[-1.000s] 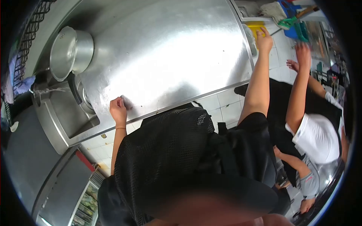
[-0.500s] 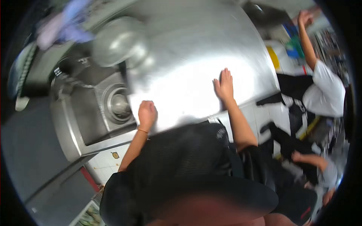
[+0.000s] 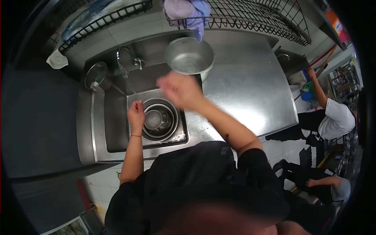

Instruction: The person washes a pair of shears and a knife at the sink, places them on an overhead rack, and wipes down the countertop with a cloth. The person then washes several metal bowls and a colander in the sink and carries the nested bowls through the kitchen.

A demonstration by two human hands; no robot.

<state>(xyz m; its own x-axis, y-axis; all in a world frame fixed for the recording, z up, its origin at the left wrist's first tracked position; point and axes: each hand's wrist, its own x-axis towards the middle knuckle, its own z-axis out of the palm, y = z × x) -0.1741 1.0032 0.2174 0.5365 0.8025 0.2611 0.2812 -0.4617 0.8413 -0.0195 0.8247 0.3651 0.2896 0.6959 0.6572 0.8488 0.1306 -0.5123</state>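
My left hand (image 3: 136, 114) is over the sink (image 3: 115, 121), just left of the nested metal pots (image 3: 160, 137). Its fingers are curled together, and whatever they hold, if anything, is hidden. Up and to the right, my right hand (image 3: 181, 90) is smeared by motion over the sink's right side. How its fingers stand cannot be made out. A curved faucet (image 3: 135, 62) rises behind the sink, with a thin stream of water falling near my left hand. Behind my right hand, a large metal pot (image 3: 190, 56) sits at the counter's back left.
The steel counter (image 3: 246, 90) stretches to the right. A strainer-like round vessel (image 3: 96, 74) rests at the sink's left corner. Wire racks (image 3: 250, 19) hang above, one bearing a purple cloth (image 3: 196, 15). Two people work at the right, one in a white shirt (image 3: 338, 119).
My view has shifted toward the sink. Both hands have left the countertop and moved left; my right hand, flat on the steel before, is now raised and moving.
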